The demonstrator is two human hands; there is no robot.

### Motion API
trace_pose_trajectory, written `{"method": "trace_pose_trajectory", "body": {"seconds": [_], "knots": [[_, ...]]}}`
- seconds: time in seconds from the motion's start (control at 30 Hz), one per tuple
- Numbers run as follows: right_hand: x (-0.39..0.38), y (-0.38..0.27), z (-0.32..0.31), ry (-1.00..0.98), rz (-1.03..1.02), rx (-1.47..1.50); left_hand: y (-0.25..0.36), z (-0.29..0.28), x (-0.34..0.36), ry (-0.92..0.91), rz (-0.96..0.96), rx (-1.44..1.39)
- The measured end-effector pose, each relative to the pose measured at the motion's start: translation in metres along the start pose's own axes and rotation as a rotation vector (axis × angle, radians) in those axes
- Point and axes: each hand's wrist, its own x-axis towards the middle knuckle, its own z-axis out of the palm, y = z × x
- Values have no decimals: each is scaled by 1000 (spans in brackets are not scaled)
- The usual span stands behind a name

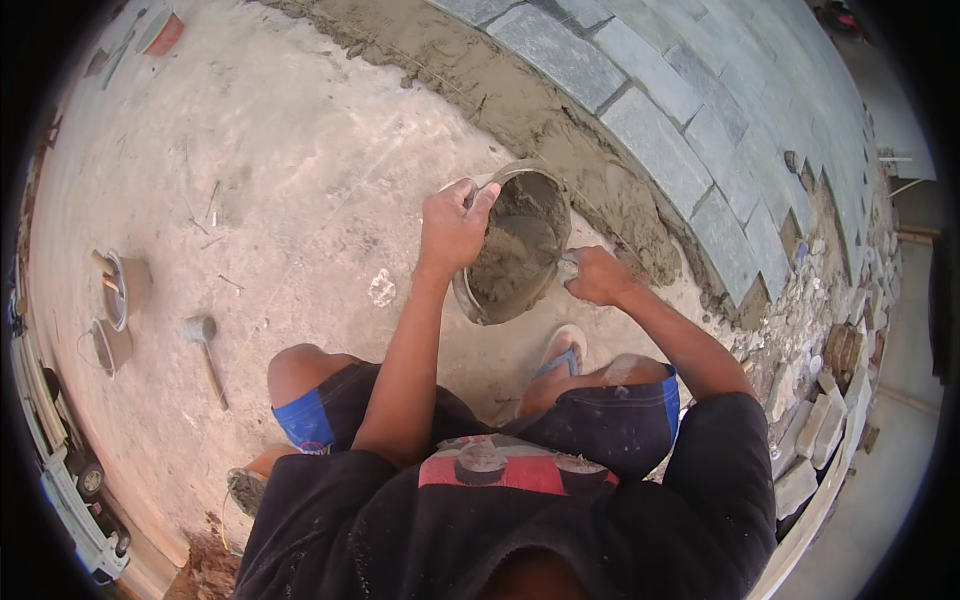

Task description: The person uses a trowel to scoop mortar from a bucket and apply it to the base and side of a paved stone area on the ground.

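My left hand (456,222) grips the upper left rim of a mortar bucket (478,304), its thumb over the edge. The bucket leans over the concrete floor beside the mortar bed, its mouth turned up toward me. Wet grey mortar (505,258) coats its inside wall and lies in its bottom. At the bucket's right side, my right hand (600,276) is closed round a small grey, mortar-smeared piece; its kind is hidden by the fingers. Just beyond the bucket runs a strip of spread wet mortar (520,110).
Grey stone pavers (655,150) cover the far right. Rubble and broken slabs (815,430) line the right edge. On the left are a mallet (205,350), two buckets with tools (135,285), and farther off a reddish bucket (160,35). A mortar-filled container (245,490) stands by my left knee.
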Motion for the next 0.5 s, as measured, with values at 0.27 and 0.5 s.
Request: {"method": "trace_pose_trajectory", "body": {"seconds": [0.27, 0.5], "knots": [[-12, -54, 40, -99, 209, 782, -7, -6, 4, 25, -30, 13], [-33, -30, 31, 324, -40, 76, -5, -13, 6, 7, -68, 31]]}}
